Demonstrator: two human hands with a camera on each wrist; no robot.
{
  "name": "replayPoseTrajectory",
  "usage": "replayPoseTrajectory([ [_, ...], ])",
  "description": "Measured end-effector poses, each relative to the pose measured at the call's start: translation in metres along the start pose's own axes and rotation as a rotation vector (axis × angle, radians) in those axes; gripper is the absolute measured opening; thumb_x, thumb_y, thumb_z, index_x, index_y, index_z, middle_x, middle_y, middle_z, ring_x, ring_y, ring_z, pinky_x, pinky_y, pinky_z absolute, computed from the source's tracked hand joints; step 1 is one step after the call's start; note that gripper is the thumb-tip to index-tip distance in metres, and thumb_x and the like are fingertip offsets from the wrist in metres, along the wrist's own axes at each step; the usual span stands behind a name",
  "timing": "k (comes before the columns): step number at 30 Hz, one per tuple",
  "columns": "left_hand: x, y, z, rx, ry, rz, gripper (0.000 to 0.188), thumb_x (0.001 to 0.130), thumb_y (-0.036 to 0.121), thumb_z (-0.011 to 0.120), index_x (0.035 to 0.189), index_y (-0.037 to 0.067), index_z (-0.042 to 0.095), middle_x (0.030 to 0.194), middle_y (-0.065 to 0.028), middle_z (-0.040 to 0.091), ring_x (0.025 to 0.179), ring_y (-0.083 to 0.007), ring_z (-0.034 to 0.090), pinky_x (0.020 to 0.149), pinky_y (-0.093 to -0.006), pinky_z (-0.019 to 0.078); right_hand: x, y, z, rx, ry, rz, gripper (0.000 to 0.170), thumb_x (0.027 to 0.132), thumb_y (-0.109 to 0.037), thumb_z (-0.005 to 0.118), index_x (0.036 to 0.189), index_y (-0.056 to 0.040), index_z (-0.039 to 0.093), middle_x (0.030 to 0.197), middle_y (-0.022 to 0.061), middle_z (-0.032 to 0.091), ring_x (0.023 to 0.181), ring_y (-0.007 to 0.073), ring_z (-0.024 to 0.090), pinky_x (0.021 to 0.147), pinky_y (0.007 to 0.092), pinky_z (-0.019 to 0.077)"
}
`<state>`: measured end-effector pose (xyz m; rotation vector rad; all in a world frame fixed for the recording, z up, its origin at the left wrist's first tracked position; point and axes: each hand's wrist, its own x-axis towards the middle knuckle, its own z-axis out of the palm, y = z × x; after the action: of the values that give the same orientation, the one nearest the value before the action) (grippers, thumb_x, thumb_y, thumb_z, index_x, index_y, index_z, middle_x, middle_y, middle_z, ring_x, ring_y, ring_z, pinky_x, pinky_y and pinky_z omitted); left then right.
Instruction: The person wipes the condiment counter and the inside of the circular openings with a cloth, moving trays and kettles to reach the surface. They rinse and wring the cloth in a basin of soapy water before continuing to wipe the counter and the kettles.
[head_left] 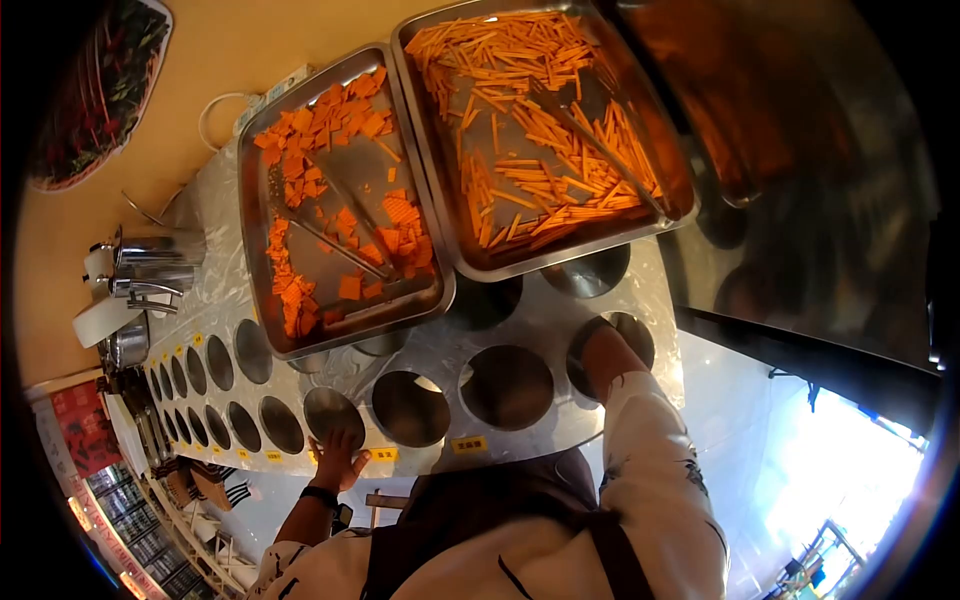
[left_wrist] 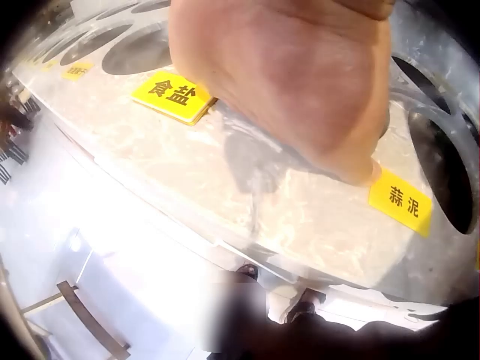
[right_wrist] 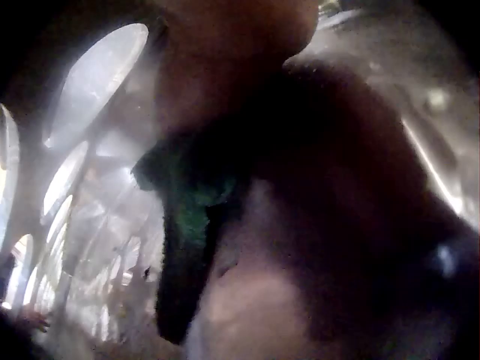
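My left hand [head_left: 338, 458] rests on the front of the metal counter [head_left: 440, 465], fingers extended at the rim of a round hole [head_left: 333, 412]. In the left wrist view its palm lies between two yellow labels [left_wrist: 174, 97]. My right forearm [head_left: 612, 365] goes down through another round hole [head_left: 637, 340], which hides that hand from above. In the dim right wrist view, the right hand [right_wrist: 232, 64] is below the counter top. A dark green cloth [right_wrist: 191, 202] hangs from it; the fingers are lost in shadow.
Two metal trays lie across the back holes: one holds orange carrot slices [head_left: 300, 140], the other carrot sticks [head_left: 540, 180], with tongs in each. Metal pots [head_left: 155, 260] stand at the left end. A dark glossy surface [head_left: 800, 240] borders the right side.
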<state>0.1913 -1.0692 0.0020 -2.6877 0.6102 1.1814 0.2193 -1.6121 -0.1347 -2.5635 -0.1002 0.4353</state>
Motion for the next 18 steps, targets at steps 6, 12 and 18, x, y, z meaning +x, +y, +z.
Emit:
replayPoseTrajectory([
  [6,-0.002,-0.004,0.002,-0.028,0.011,-0.001,0.065,0.086,0.062,0.039,0.128,0.013,0.045,0.14,-0.015,0.033,0.135,-0.035,0.02,0.1,-0.0705,-0.0012,0.015,0.012,-0.017,0.008,0.075,0.238,0.041,0.084,-0.029,0.052,0.118,-0.0065,0.057,0.12,0.0152,0.057,0.111,0.0314,0.055,0.092,0.0449,0.042],
  [12,-0.001,-0.005,0.007,-0.02,0.066,0.012,0.066,0.085,0.063,0.038,0.127,0.012,0.047,0.139,-0.0161,0.035,0.134,-0.0356,0.022,0.101,-0.0691,-0.0009,0.006,0.016,-0.032,-0.027,-0.003,0.439,0.041,0.085,-0.029,0.051,0.118,-0.0067,0.058,0.121,0.0151,0.057,0.112,0.0312,0.054,0.092,0.0446,0.0421],
  [18,-0.003,-0.007,0.009,-0.026,0.064,0.002,0.068,0.086,0.065,0.033,0.13,0.014,0.045,0.14,-0.016,0.033,0.135,-0.0368,0.02,0.102,-0.068,-0.0019,-0.021,-0.01,-0.044,-0.092,-0.235,0.612,0.041,0.085,-0.029,0.051,0.118,-0.0069,0.058,0.122,0.0149,0.057,0.113,0.0311,0.054,0.092,0.0443,0.0422],
])
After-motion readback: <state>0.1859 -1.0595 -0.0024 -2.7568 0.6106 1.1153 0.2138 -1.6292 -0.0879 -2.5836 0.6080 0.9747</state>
